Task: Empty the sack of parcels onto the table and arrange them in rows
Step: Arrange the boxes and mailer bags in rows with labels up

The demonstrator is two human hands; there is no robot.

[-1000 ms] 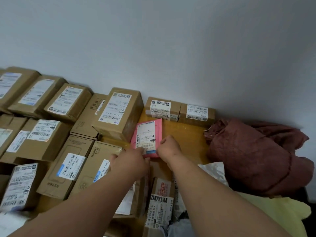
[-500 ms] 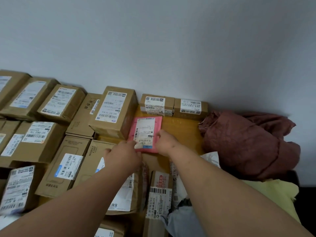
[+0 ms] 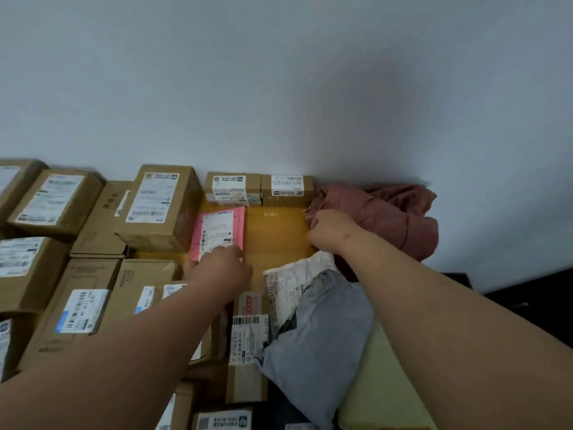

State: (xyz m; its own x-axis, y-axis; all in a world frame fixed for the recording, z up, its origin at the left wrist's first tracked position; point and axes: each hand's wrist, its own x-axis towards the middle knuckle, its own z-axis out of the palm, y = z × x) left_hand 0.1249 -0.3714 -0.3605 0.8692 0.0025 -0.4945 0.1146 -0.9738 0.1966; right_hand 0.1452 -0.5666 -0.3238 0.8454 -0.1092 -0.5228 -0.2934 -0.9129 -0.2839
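Left hand: while it lay on the near edge of the pink parcel (image 3: pixel 217 234), the left hand (image 3: pixel 221 270) pressed down, fingers hidden, so its hold could not be told.
Right hand: the right hand (image 3: pixel 330 232), fingers curled, gripped the red cloth sack (image 3: pixel 400 218) at 3 o'clock from the parcel.
Table: bare table (image 3: pixel 276 234) lay between them.
Boxes: cardboard boxes (image 3: pixel 158 209) sat in rows from 9 to 12 o'clock.

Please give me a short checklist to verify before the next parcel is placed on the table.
1. Pink parcel lies flat beside the tall box: ok.
2. Left hand off the pink parcel: not ok, it rests on its near edge.
3. Bare table right of the pink parcel: ok.
4. Right hand free: not ok, its fingers grip the red-brown cloth.
5. Grey bag within reach: ok.
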